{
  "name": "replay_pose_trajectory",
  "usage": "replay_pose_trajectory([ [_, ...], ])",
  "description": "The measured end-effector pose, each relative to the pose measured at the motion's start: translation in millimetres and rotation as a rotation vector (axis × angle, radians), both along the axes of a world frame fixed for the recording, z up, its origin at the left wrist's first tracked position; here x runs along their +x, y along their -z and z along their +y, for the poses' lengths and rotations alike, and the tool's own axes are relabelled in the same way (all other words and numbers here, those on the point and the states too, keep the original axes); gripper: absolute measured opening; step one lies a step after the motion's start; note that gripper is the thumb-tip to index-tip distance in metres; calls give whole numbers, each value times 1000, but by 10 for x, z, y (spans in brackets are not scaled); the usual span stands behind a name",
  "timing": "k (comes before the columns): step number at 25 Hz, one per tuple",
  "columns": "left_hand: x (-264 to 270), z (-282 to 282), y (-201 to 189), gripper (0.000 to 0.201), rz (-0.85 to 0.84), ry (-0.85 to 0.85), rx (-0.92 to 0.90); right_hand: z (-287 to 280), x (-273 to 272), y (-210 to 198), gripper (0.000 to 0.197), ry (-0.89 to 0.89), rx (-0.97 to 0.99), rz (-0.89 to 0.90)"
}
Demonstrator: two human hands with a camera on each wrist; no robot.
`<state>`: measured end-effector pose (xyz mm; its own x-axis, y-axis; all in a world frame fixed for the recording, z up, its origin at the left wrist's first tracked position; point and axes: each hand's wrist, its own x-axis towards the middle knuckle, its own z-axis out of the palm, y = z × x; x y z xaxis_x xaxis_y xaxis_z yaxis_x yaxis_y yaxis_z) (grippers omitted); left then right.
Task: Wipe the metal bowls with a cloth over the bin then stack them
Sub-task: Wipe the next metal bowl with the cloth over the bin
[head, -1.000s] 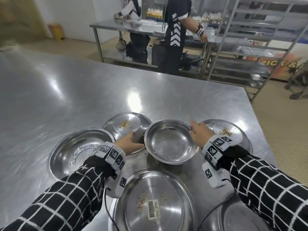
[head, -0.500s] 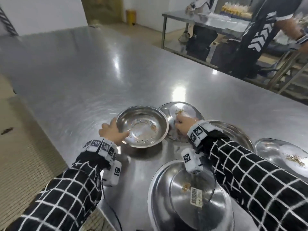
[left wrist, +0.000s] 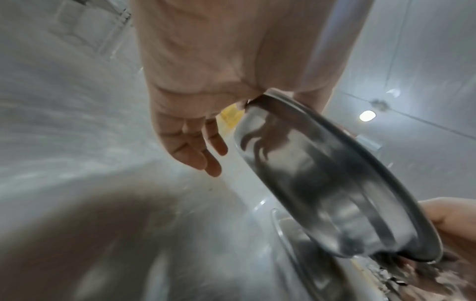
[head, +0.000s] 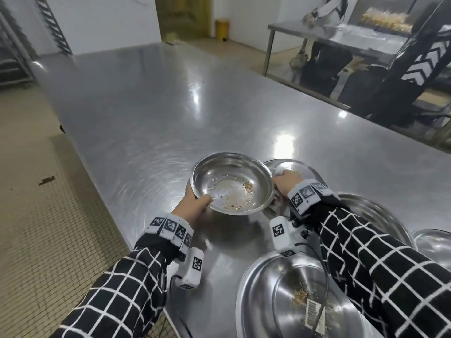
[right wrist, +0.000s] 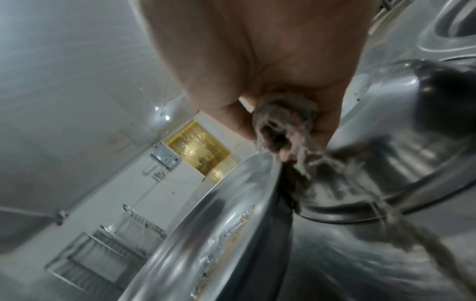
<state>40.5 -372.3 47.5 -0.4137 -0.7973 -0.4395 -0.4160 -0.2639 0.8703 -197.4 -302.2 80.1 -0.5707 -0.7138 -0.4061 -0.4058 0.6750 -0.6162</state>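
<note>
Steel table point(head: 151, 113) fills most of the head view, tiled floor down the left edge; no bin in sight. Left hand point(head: 192, 206) pinches the near-left rim of a metal bowl point(head: 231, 184), thumb inside, and the bowl sits tilted at centre frame, raised off the table as the left wrist view shows. Right hand point(head: 284, 185) is at the bowl's right rim, fingers closed round a frayed grey cloth point(right wrist: 285, 126).

Risks, as judged:
- Crumbs point(head: 247, 184) lie loose in the tilted bowl; more tilt before reaching a bin would spill them onto table or floor.
- Thumb-and-finger hold on a slick rim could slip.
- Dirty plates point(head: 292, 168) close behind; swinging the bowl may knock them.
- Cloth threads trail and could snag or drag debris.
</note>
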Motion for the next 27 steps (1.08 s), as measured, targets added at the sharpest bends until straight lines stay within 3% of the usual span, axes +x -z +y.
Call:
replay_pose_trajectory([
  [6,-203,219,-835,78,275,44,-201,440,9,-692,25,205,-307,-17],
  [10,-428,641,-1239,53,411,173,-271,1159,81,-1080,26,409,-478,160],
  [14,-682,1206,-1446,21,458,341,-282,1929,48,-1317,10,591,-519,261],
  [18,-854,1741,-1558,23,475,487,-240,2727,124,-1464,15,739,-553,319],
  [21,-930,2274,-1605,12,493,608,-221,3460,302,-1569,13,831,-557,378],
  [27,-934,3600,-1634,18,530,826,-80,5056,876,-1523,12,1128,-601,405],
])
